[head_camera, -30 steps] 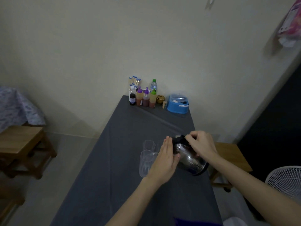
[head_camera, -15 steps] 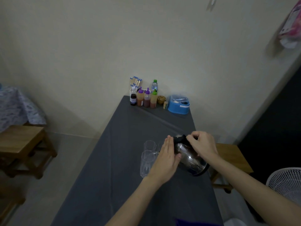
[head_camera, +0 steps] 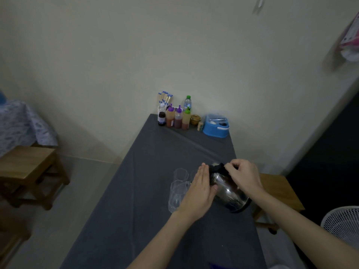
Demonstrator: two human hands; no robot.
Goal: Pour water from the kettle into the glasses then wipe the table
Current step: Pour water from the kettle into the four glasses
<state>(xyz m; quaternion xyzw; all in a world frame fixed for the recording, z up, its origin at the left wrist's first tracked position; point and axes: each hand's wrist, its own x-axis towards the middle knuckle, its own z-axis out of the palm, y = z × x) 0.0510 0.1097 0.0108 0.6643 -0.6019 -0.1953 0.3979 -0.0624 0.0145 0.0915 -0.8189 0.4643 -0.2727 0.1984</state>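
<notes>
— Two glasses, where are they?

— Near glass (head_camera: pixel 177 197) and far glass (head_camera: pixel 181 174) stand together on the grey worktop (head_camera: pixel 124 210), just left of my left hand (head_camera: pixel 198 193).

— And the kettle?

— Kettle (head_camera: pixel 228 190) is tilted toward them. My left hand's grip lies flat and open against its side; my right hand (head_camera: pixel 243 176) is closed on its black top.

Glasses (head_camera: pixel 177 193) crowd kettle (head_camera: pixel 228 191); table (head_camera: pixel 139 200) left lies open.
</notes>
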